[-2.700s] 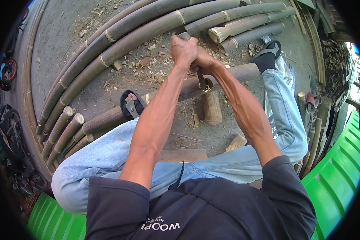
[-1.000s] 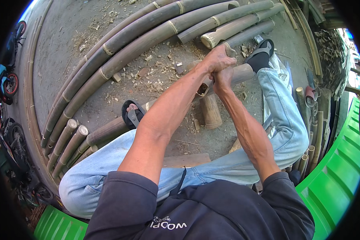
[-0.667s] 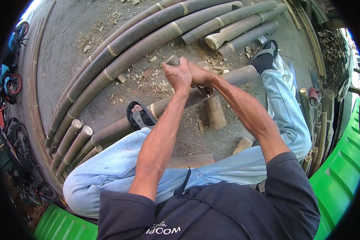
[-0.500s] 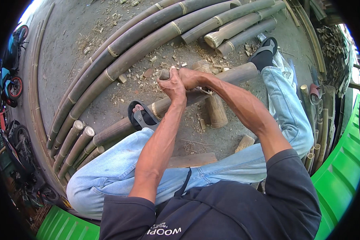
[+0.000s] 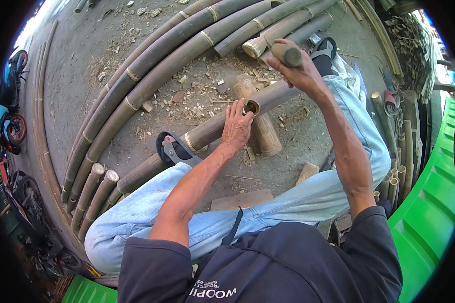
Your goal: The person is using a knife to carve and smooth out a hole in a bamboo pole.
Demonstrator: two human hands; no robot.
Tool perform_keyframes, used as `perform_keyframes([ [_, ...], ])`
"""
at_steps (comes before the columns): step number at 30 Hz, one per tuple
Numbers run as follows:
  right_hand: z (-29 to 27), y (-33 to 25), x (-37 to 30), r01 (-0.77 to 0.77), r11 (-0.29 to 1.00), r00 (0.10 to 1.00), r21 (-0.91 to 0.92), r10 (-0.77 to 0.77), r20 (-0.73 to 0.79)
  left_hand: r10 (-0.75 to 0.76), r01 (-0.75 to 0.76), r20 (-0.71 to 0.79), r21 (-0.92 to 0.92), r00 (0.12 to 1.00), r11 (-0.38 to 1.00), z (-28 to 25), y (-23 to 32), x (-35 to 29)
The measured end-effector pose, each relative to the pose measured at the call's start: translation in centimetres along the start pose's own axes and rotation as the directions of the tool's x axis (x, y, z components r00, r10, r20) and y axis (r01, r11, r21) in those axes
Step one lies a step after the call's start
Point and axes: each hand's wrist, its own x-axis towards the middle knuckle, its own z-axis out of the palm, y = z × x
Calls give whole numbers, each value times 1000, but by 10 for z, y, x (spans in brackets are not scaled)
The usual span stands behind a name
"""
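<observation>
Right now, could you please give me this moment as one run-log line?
left grip: on bamboo pole, beside its hole | right grip: closed around tool handle | short bamboo log: crosswise under pole

Right hand [image 5: 304, 74] hides far end of notched bamboo pole [image 5: 274, 97]; long dark pole [image 5: 172, 43] cut by upper edge.

The grey ground [image 5: 68, 76] carries pale chips [image 5: 182, 79], scattered beyond and to the left of the person's left fingers [image 5: 233, 112]. Past those chips, farther from the fingers, long bamboo poles [image 5: 168, 68] lie side by side, while a short bamboo length [image 5: 268, 139] lies just to their right. Nearer the person than the fingers lie a flat board [image 5: 241, 199] and, farther right, a wood block [image 5: 307, 172].
</observation>
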Motion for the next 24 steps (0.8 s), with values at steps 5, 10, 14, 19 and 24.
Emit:
perform_keyframes([
  [5,4,27,-38,-117,408,987,905,-50,150,-13,13,14,1,1000,1000,2,0,3],
  [10,33,14,-69,-265,608,947,748,309,84,-51,49,-28,-91,998,995,-7,-1,9],
  [14,46,9,-97,-35,976,849,214,142,-508,-241,187,-189,-264,952,946,-19,3,23],
  [19,81,14,-124,-446,808,825,385,538,-172,-688,584,-41,-494,724,644,-36,12,46],
  [24,146,-10,-179,-512,684,791,519,611,-25,-801,742,230,-573,553,348,-26,30,37],
])
